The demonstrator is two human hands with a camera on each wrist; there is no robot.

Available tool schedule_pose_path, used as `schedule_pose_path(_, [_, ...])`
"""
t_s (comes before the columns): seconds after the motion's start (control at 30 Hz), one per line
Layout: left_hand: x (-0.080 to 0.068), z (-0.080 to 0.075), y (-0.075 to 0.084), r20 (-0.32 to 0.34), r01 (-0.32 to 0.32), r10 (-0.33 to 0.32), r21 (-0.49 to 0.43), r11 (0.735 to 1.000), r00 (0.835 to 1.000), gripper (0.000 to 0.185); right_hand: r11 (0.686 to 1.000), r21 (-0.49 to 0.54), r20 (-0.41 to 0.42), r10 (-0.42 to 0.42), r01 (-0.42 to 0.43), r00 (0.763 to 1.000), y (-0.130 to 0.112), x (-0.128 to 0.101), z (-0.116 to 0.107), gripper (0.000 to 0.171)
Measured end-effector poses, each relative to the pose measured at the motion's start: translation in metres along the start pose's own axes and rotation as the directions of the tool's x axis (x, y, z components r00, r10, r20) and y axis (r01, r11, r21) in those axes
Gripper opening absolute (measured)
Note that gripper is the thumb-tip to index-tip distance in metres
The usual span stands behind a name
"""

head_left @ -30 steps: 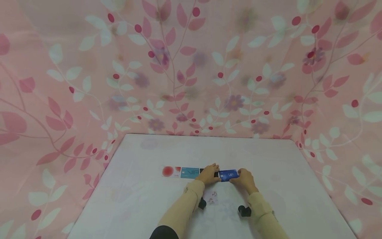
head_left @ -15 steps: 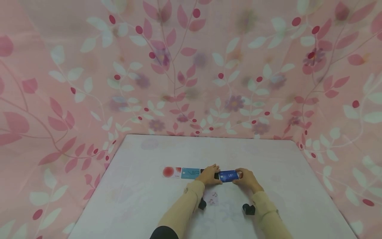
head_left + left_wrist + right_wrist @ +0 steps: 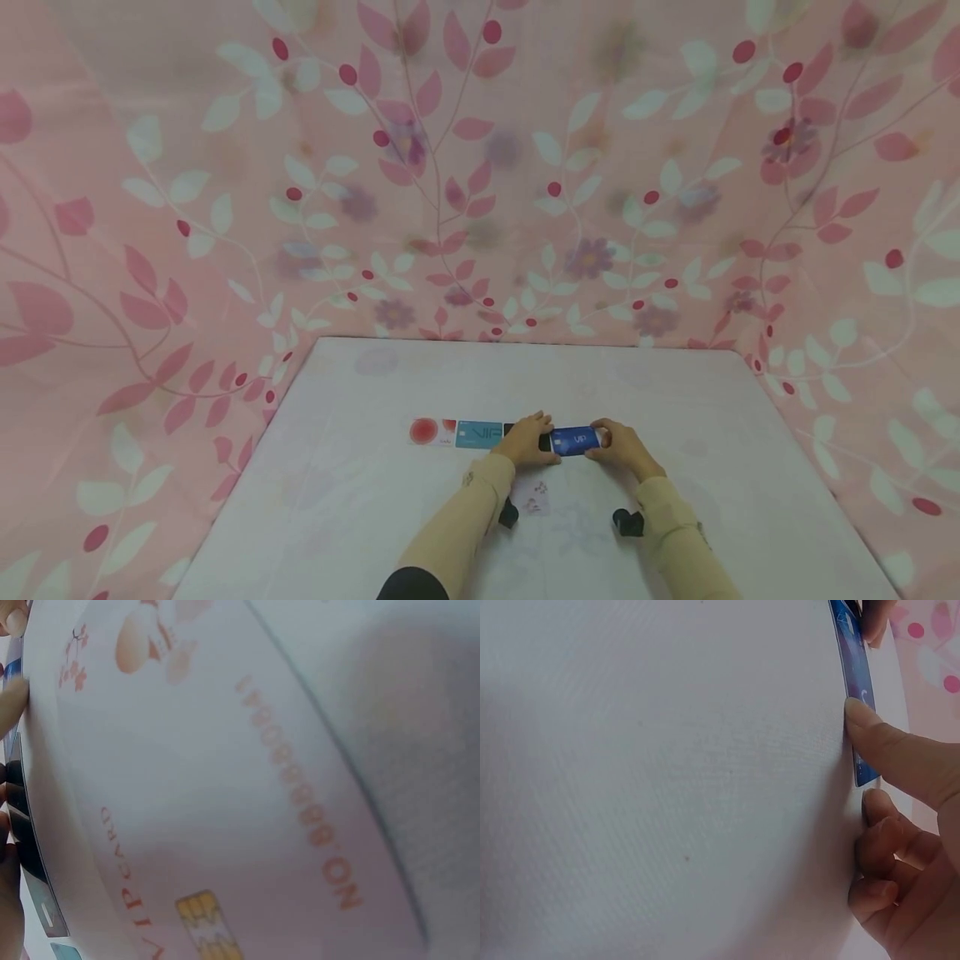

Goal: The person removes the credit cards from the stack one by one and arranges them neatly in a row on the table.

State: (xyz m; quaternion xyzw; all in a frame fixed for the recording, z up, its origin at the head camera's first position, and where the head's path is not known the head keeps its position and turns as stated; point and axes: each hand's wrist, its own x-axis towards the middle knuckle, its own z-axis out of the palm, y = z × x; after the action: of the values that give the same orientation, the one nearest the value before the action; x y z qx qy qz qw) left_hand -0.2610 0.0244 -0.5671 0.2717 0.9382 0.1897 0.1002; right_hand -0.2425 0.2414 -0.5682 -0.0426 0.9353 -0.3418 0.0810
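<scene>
A row of cards lies on the white table. My right hand (image 3: 621,447) holds the blue VIP card (image 3: 574,441) at the row's right end. In the right wrist view the thumb presses this blue card's (image 3: 853,671) near edge while the other fingers curl beside its end. Over the black card (image 3: 544,443) my left hand (image 3: 527,438) spans from near edge to far edge and covers most of it. The black and blue cards meet end to end or nearly so. Left of them are a teal VIP card (image 3: 478,434) and a white card with red circles (image 3: 424,432).
A pale pink VIP card (image 3: 535,497) lies nearer the person, partly behind the left forearm; its chip and number show in the left wrist view. Dark pieces (image 3: 628,522) sit by both wrists. Pink floral cloth (image 3: 480,208) surrounds the table (image 3: 360,517).
My right wrist and forearm have shifted slightly right, and the fingers have rolled a little off the blue card's right end. The left hand and the other cards look almost unmoved.
</scene>
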Motion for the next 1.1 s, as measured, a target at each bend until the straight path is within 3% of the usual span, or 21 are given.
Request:
schedule_pose_path(0.47, [0.002,0.005,-0.001,-0.044,-0.038,0.041,0.074,0.997,0.998,0.057,0.999,-0.024,-0.02,-0.035,0.035,0.999,0.004,-0.003,0.003,0.048])
schedule_pose_path(0.87, [0.005,0.012,-0.009,-0.076,-0.063,0.069,0.077,0.995,0.995,0.053,0.999,-0.015,-0.044,-0.043,0.042,0.998,0.007,-0.008,0.005,0.047])
schedule_pose_path(1.1, [0.006,0.013,-0.009,-0.07,-0.051,0.055,0.064,0.997,0.996,0.052,0.999,-0.007,-0.065,-0.037,0.036,0.997,0.009,-0.008,0.007,0.047])
